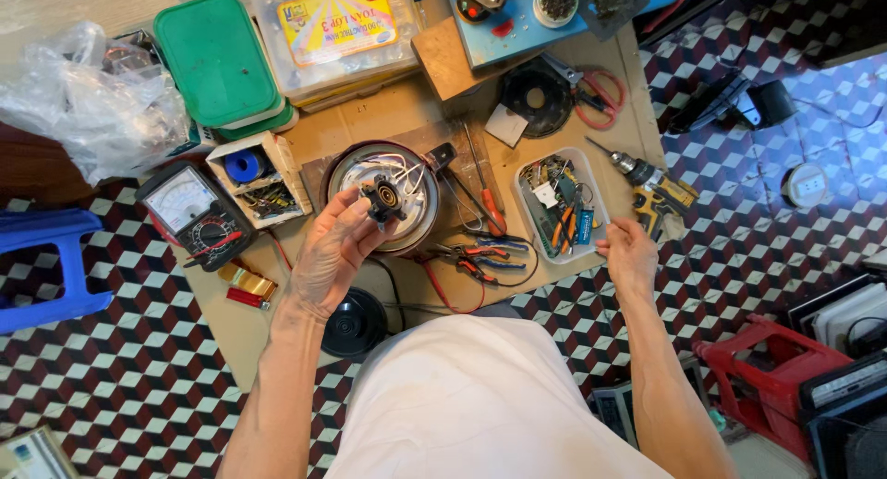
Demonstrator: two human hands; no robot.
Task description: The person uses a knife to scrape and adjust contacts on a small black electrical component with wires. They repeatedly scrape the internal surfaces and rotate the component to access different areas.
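Note:
My left hand (334, 248) holds up a small black round part (383, 199) with a pale ring on its face, pinched between thumb and fingers. It hovers over an opened round metal appliance base (365, 169) with white wires inside. My right hand (628, 250) is loosely closed beside a clear plastic tray (591, 230) of small parts; whether it pinches something tiny is unclear. Pliers with red and blue handles (485, 255) lie between the hands.
A cardboard sheet (388, 114) covers the patterned floor. On it lie a multimeter (189, 211), a green-lidded box (214, 59), a clear lidded box (337, 31), a screwdriver (485, 188), scissors (596, 91), a cordless drill (651, 188) and a black disc (354, 324). A blue stool (46, 266) stands left, a red stool (771, 377) right.

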